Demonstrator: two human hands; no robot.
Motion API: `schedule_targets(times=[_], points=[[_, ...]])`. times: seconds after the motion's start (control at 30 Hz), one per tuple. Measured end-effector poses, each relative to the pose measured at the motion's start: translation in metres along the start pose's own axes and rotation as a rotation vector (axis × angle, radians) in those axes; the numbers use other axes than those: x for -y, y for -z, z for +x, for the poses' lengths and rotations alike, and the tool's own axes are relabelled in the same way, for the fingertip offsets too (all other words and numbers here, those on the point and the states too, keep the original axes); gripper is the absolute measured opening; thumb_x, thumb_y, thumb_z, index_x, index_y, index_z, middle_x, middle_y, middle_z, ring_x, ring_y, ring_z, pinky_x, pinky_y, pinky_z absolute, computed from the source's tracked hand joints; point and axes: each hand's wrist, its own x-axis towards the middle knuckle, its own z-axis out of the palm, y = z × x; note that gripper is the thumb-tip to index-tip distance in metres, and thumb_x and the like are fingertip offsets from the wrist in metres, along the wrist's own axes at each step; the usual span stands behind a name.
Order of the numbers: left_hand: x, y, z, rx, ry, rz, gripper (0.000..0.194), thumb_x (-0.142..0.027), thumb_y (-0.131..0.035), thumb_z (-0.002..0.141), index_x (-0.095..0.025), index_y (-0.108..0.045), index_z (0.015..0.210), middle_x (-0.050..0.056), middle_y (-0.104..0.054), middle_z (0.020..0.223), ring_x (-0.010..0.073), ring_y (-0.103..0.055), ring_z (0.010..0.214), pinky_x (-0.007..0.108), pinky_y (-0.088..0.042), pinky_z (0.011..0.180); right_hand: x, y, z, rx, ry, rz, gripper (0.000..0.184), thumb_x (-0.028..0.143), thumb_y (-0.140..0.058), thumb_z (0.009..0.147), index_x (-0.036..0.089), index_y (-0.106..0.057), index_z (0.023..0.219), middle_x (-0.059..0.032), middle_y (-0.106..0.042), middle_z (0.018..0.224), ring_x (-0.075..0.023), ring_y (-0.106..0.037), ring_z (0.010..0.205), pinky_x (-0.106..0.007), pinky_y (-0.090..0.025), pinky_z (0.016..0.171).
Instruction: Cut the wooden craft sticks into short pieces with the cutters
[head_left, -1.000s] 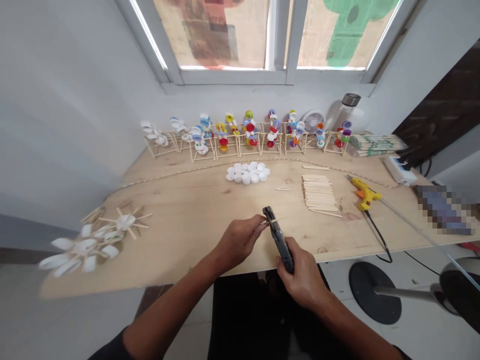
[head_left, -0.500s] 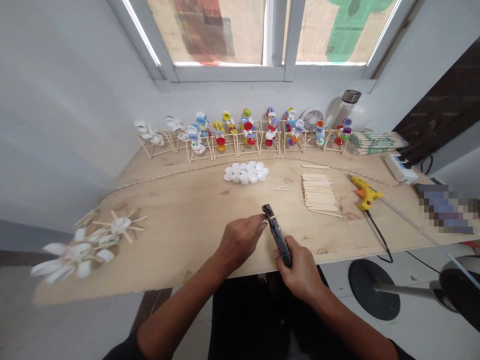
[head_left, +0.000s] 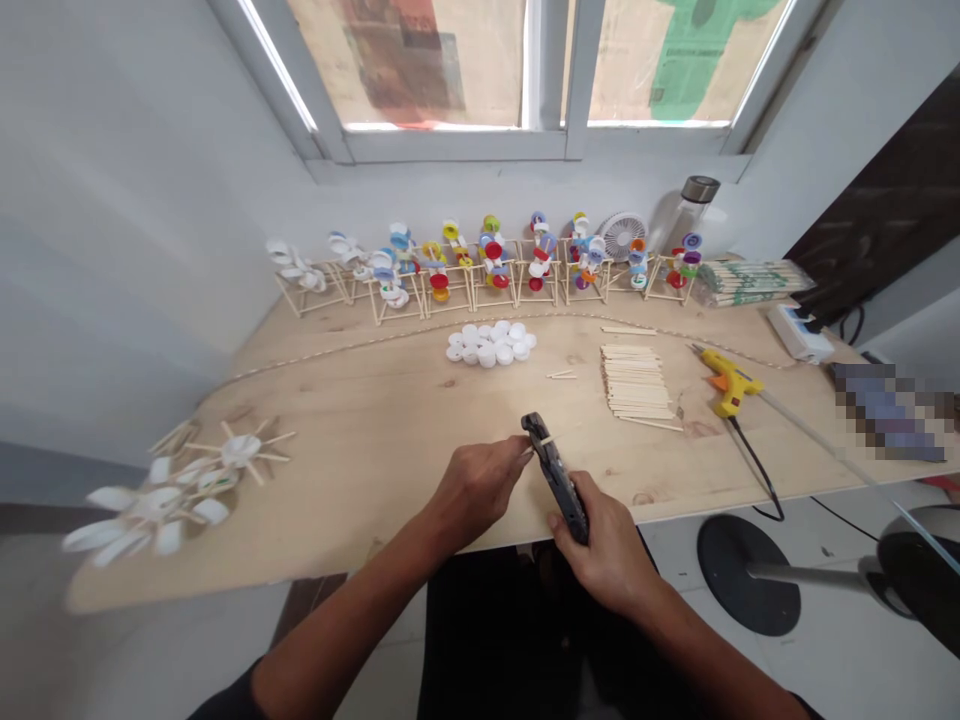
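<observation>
My right hand (head_left: 606, 540) is wrapped round the handle of a dark grey plier-like hand tool (head_left: 556, 478), whose head points away from me. Across that head lies a thin wooden stick (head_left: 547, 440), with its far end sticking out to the right. My left hand (head_left: 480, 487) pinches the stick's other end close beside the tool; the fingertips are partly hidden. Beyond my hands, white bottle caps (head_left: 487, 354) sit in a cluster. Two short stick pieces (head_left: 562, 375) lie to their right, near a neat row of wooden sticks (head_left: 636, 382).
A yellow glue gun (head_left: 731, 382) with its cord lies at right. Along the wall stand several stick frames with coloured caps (head_left: 491, 265), a small fan (head_left: 624, 238) and a bottle (head_left: 690, 215). Cap-and-stick wheels (head_left: 241, 451) lie at left. A power strip (head_left: 801, 335) sits far right.
Both hands stay at nearly the same place with the tool and stick. The tool's head has shifted very slightly, and the view has moved a little.
</observation>
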Motion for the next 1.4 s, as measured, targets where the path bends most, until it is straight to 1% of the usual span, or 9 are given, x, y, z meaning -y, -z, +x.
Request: schedule_targets(times=[0.1,0.27,0.5,0.7,0.9,1.1,1.2,1.33,1.4], points=[[-0.003,0.004,-0.001,0.038,0.012,-0.071,0.015,-0.017,-0.036,0.089,-0.015,-0.050,0.096,-0.002,-0.056,0.057,0.0104,-0.054,0.047,0.020,-0.034,0.044,-0.002,0.000,-0.002,-0.011,0.024,-0.010,0.017,0.024,-0.050,0.077,0.019,-0.050,0.093,-0.0010,-0.059,0.072,-0.0168,-0.054,0.062,-0.025,-0.040,0.057],[-0.007,0.009,-0.003,0.079,0.033,-0.152,0.013,-0.016,-0.037,0.089,-0.016,-0.049,0.092,-0.003,-0.053,0.056,0.0094,-0.051,0.045,0.020,-0.032,0.044,-0.005,0.002,-0.005,-0.021,0.085,0.003,0.027,0.022,-0.051,0.076,0.019,-0.049,0.102,-0.0028,-0.061,0.079,-0.0182,-0.056,0.069,-0.027,-0.042,0.064],[-0.012,0.016,-0.002,0.186,0.163,-0.353,0.017,-0.021,-0.036,0.089,-0.017,-0.047,0.077,-0.005,-0.046,0.055,0.0074,-0.046,0.045,0.018,-0.032,0.046,-0.011,0.004,-0.008,-0.036,0.135,-0.036,0.029,0.019,-0.051,0.075,0.019,-0.049,0.104,-0.0033,-0.062,0.080,-0.0186,-0.057,0.070,-0.028,-0.042,0.066],[-0.012,0.023,0.003,0.335,0.255,-0.537,0.023,-0.026,-0.033,0.090,-0.017,-0.052,0.080,-0.003,-0.050,0.064,0.0084,-0.047,0.056,0.019,-0.039,0.055,-0.010,0.005,-0.010,-0.027,0.135,-0.033,0.031,0.018,-0.051,0.074,0.019,-0.049,0.105,-0.0029,-0.062,0.079,-0.0184,-0.057,0.069,-0.027,-0.042,0.065],[-0.009,0.024,0.002,0.368,0.249,-0.571,0.025,-0.027,-0.033,0.090,-0.017,-0.054,0.083,-0.002,-0.051,0.066,0.0088,-0.047,0.058,0.019,-0.039,0.056,-0.008,0.006,-0.011,-0.016,0.141,-0.012,0.029,0.017,-0.051,0.074,0.019,-0.049,0.103,-0.0020,-0.061,0.076,-0.0172,-0.055,0.066,-0.025,-0.041,0.062],[-0.008,0.022,0.002,0.313,0.222,-0.488,0.023,-0.025,-0.034,0.090,-0.016,-0.051,0.077,-0.004,-0.046,0.060,0.0069,-0.045,0.052,0.017,-0.037,0.051,-0.006,0.001,-0.013,-0.008,0.097,-0.019,0.018,0.017,-0.048,0.074,0.020,-0.048,0.092,0.0017,-0.056,0.065,-0.0148,-0.052,0.055,-0.023,-0.038,0.056],[-0.009,0.017,0.000,0.259,0.195,-0.365,0.022,-0.024,-0.034,0.090,-0.016,-0.050,0.077,-0.004,-0.048,0.057,0.0075,-0.046,0.048,0.017,-0.035,0.048,-0.004,-0.001,-0.011,-0.017,0.066,-0.012,0.009,0.018,-0.048,0.075,0.020,-0.046,0.084,0.0032,-0.052,0.061,-0.0136,-0.049,0.052,-0.022,-0.036,0.052],[-0.009,0.004,-0.006,0.018,0.112,-0.049,0.016,-0.021,-0.038,0.089,-0.014,-0.052,0.093,0.001,-0.059,0.066,0.0113,-0.054,0.054,0.020,-0.039,0.051,0.001,-0.001,-0.008,-0.027,0.008,0.017,0.006,0.022,-0.048,0.077,0.020,-0.048,0.083,0.0035,-0.051,0.059,-0.0134,-0.048,0.051,-0.022,-0.035,0.050],[-0.009,-0.002,-0.009,-0.106,0.052,0.125,0.017,-0.018,-0.042,0.087,-0.013,-0.052,0.099,0.003,-0.060,0.066,0.0129,-0.055,0.057,0.022,-0.040,0.053,0.004,0.001,-0.006,-0.013,-0.002,0.033,0.008,0.023,-0.049,0.077,0.020,-0.049,0.085,0.0030,-0.052,0.061,-0.0139,-0.050,0.053,-0.022,-0.036,0.052]])
